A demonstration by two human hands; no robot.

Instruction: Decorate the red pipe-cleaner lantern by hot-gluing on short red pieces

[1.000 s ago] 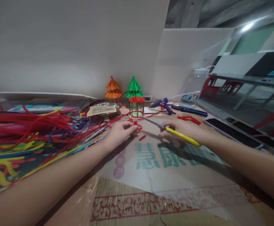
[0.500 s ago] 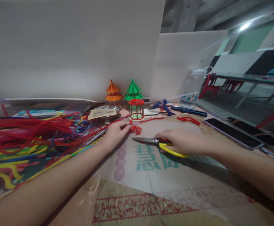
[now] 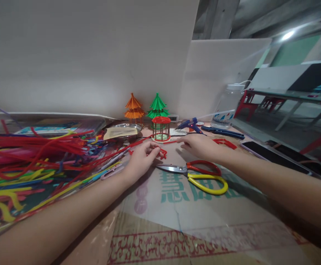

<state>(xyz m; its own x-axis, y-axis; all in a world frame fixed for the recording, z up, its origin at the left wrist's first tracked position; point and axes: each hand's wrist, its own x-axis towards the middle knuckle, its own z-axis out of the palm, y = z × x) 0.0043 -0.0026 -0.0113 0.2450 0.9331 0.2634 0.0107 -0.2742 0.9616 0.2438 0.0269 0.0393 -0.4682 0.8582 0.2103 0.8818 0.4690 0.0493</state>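
My left hand (image 3: pixel 144 158) is closed, fingertips pinched together over the mat. A short red pipe cleaner piece (image 3: pixel 131 152) pokes out on its left side and seems to be held in it. Cut red pieces (image 3: pixel 163 152) lie just right of its fingertips. My right hand (image 3: pixel 200 146) is open and empty, fingers stretched toward a red strip behind the mat. In front of it, scissors (image 3: pixel 186 169) with one red and one yellow handle lie on the mat, blades pointing left. Behind the hands stands a small round frame (image 3: pixel 161 129) with a red top and brown posts.
Colourful pipe cleaners (image 3: pixel 33 154) are heaped on the left. At the back stand an orange pagoda (image 3: pixel 133 108), a green pagoda (image 3: pixel 157 105) and a metal dish (image 3: pixel 122 131). Farther right are a blue glue gun (image 3: pixel 189 125), a clear bottle (image 3: pixel 226 105) and a phone (image 3: pixel 275 157).
My right hand has let go of the scissors and moved away toward the back, leaving them on the mat. My left hand has shifted slightly, and a red piece now shows beside it.
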